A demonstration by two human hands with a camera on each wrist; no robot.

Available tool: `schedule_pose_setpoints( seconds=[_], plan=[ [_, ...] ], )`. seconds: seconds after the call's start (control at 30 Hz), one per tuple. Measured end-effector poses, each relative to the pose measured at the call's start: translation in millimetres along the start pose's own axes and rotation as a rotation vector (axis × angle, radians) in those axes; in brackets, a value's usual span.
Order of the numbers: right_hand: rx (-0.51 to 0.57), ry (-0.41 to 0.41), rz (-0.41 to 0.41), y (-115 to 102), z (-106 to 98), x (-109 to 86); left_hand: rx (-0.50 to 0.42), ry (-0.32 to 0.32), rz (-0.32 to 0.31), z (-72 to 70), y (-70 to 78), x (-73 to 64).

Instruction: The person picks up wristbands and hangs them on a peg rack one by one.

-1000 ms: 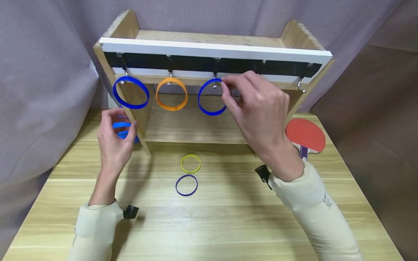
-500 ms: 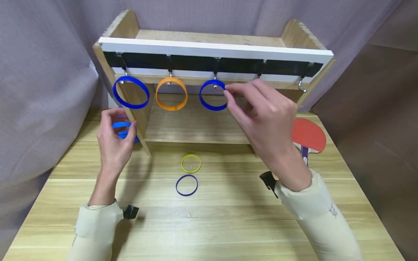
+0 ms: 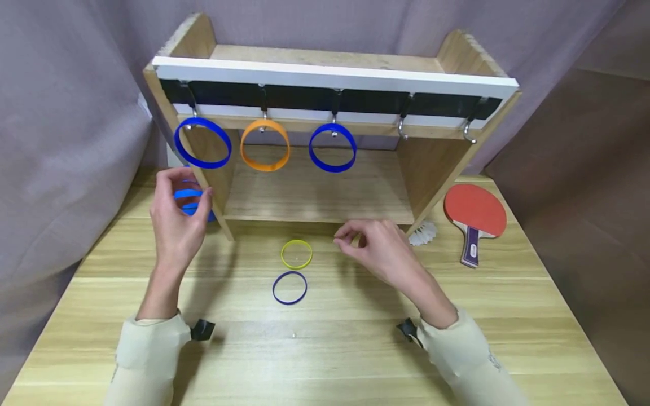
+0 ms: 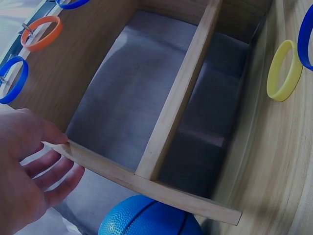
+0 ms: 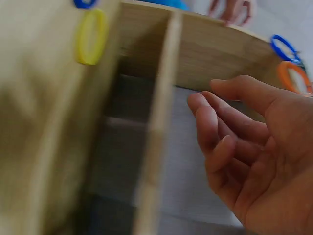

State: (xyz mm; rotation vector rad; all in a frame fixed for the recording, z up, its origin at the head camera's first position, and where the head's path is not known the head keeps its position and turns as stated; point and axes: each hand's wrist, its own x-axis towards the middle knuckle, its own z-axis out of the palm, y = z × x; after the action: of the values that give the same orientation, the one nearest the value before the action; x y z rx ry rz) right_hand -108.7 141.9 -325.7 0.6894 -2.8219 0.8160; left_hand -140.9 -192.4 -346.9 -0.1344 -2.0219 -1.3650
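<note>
My left hand (image 3: 178,220) grips the left side panel of the wooden shelf (image 3: 315,197); in the left wrist view the thumb lies on the panel's front edge (image 4: 105,168), with the fingers beyond it. My right hand (image 3: 378,248) hovers low before the shelf, holding nothing, its fingers loosely bent. Right of the yellow wristband (image 3: 294,268), it stays clear of it. Nearer me on the table lies a dark blue wristband (image 3: 289,303). From the left hooks hang a blue wristband (image 3: 205,165), an orange wristband (image 3: 266,168) and another blue wristband (image 3: 332,168).
Two bare hooks, one at mid-right (image 3: 402,128) and one at far right (image 3: 469,133), are on the rail. A red table tennis paddle (image 3: 474,208) and a shuttlecock (image 3: 424,232) lie right of the shelf. A blue ball (image 4: 142,220) sits outside its left panel.
My right hand has let go of the middle blue wristband, which now hangs on its hook, and has come down towards the table. My left hand keeps its grip.
</note>
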Motion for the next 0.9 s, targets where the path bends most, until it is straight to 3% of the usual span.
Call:
schedule_pose_setpoints(
  seconds=[0.07,0.17,0.5,0.7,0.9],
  plan=[
    [0.022,-0.061,0.058,8,15,2.8,0.002,-0.001,-0.002,-0.3,-0.1,-0.4],
    [0.045,-0.089,0.111,16,34,9.1,0.002,-0.003,0.0,-0.4,-0.2,-0.6],
    [0.045,-0.063,0.208,21,81,32.1,-0.004,0.002,0.004,-0.2,-0.3,-0.3],
    [0.066,-0.084,0.246,22,97,33.5,-0.002,0.006,0.028,-0.1,-2.0,-0.6],
    [0.121,-0.097,0.261,28,105,33.2,-0.007,0.014,0.009,-0.2,2.4,-0.3]
  ],
)
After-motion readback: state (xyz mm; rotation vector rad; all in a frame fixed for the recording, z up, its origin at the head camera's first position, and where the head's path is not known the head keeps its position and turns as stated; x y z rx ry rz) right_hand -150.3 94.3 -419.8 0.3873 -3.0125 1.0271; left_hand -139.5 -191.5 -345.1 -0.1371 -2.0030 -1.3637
